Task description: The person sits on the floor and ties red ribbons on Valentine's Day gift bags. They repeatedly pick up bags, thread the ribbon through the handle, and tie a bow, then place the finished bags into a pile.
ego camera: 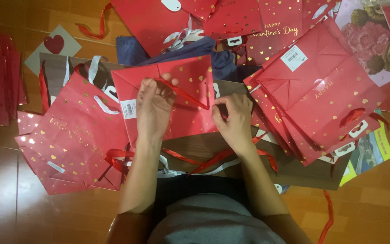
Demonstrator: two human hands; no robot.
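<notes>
Both hands pinch red ribbon (189,96) | left (153,106), right (234,118) | over red gift bag (190,74)

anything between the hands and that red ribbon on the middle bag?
Nothing visible. Both hands are already on the red ribbon: the left hand pinches one end near the folded top of the red gift bag, the right hand holds the other end. The ribbon runs taut between them across the bag.
</notes>
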